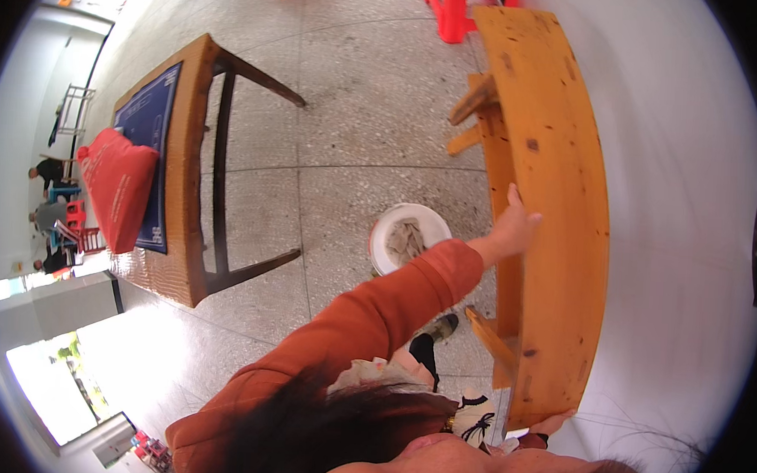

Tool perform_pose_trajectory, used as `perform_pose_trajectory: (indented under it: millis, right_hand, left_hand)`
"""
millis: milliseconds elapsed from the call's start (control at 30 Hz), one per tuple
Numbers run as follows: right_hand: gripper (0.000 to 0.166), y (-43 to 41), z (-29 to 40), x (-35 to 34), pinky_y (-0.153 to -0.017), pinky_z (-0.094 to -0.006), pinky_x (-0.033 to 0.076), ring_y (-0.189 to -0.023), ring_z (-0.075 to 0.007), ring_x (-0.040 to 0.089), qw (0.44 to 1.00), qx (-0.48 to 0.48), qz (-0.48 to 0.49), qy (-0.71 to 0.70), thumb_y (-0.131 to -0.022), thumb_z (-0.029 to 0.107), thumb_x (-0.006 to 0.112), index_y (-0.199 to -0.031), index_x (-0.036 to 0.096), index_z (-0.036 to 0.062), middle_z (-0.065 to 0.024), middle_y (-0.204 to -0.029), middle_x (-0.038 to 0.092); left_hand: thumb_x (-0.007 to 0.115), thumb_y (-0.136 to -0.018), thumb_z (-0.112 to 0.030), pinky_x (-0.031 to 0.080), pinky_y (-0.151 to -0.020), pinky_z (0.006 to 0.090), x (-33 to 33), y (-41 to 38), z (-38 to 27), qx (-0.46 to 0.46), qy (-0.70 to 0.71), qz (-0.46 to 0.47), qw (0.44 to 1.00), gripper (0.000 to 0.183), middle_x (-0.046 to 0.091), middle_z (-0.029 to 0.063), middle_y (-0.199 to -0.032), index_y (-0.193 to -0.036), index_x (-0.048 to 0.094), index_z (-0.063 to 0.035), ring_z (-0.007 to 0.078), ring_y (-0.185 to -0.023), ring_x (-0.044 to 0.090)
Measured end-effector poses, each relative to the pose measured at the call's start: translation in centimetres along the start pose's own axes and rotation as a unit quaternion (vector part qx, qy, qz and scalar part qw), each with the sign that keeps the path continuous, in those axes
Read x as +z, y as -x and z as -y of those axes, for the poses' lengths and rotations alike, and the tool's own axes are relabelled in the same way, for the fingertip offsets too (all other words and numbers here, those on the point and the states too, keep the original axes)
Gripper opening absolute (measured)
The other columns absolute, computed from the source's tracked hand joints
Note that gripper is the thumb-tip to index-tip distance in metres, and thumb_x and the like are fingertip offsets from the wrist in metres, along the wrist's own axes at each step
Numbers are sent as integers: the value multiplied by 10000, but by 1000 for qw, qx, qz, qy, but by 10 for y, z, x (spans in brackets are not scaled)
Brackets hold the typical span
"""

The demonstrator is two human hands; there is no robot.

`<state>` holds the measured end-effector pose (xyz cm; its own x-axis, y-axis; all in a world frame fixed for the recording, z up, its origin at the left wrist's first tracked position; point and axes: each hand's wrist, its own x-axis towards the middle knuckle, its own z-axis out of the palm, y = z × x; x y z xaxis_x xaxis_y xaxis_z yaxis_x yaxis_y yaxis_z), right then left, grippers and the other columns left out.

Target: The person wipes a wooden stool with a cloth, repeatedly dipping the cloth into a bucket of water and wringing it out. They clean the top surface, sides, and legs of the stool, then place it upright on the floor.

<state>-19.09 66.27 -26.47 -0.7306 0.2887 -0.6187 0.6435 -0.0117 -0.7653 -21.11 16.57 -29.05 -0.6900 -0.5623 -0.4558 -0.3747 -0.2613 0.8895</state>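
Note:
A long, varnished wooden bench [562, 214] stands along the white wall at the right. My left hand [514, 227], in an orange sleeve, holds the bench's near long edge, its thumb over the top and its fingers along the side. At the bench's end at the bottom of the view, my right hand [553, 423] holds the board's end; most of that hand is hidden. Below my left forearm, on the floor, a white round bucket [385, 227] contains a crumpled greyish cloth [407, 238]. My sleeve covers part of the bucket's rim.
A wooden table [190, 162] with a blue mat [144, 115] and a red bag [121, 181] stands at the left. A red plastic stool [451, 12] is beyond the bench. My shoe [444, 327] is near a bench leg. Several people sit far off at the left.

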Motion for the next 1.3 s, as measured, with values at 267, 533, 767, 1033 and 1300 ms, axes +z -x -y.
perform_pose_trajectory:
  millis: [267, 533, 767, 1033, 1300]
  right_hand:
    - [659, -38, 16, -23, -1001, -395, 411, -1213, -311, 487, 878, -211, -115, 413, -951, 488, 364, -1368, 422, -18, -165, -1355, 478]
    - [323, 139, 11, 211, -866, -320, 460, -1020, -215, 549, 788, -336, 348, 381, -885, 20, 535, -1207, 533, -5, -123, -1182, 551]
    - [531, 99, -181, 317, -827, -423, 477, -1004, -376, 566, 501, -367, 563, 545, -821, 63, 618, -1316, 430, 38, -193, -1222, 505]
    - [353, 14, -360, 429, -888, -400, 456, -1065, -320, 565, 494, -311, 619, 526, -897, 201, 573, -1198, 545, 18, -171, -1129, 599]
    - [313, -50, -474, 465, -836, -360, 468, -993, -248, 567, 467, -338, 561, 594, -907, 184, 572, -1167, 561, 11, -129, -1080, 609]
  left_hand:
    - [620, -906, -314, 479, -888, 391, -49, 45, 67, -76, 141, 83, 984, 722, 536, 227, -1265, -1419, 269, 53, 309, -1070, 592]
    - [591, -914, -336, 521, -658, 318, -92, 179, 264, -347, 257, -44, 901, 504, 627, 104, -1001, -1303, 432, -56, 202, -779, 642]
    - [543, -944, -251, 520, -682, 305, -114, 194, 364, -407, 322, -114, 847, 480, 596, 139, -1173, -1334, 371, -31, 224, -860, 665]
    - [530, -944, -205, 504, -703, 261, -128, 170, 408, -366, 411, -221, 805, 500, 592, 157, -1187, -1362, 338, -9, 202, -908, 653]
    - [474, -948, -133, 508, -710, 259, -138, 153, 408, -317, 414, -255, 814, 423, 621, 158, -1147, -1332, 358, 3, 190, -856, 661]
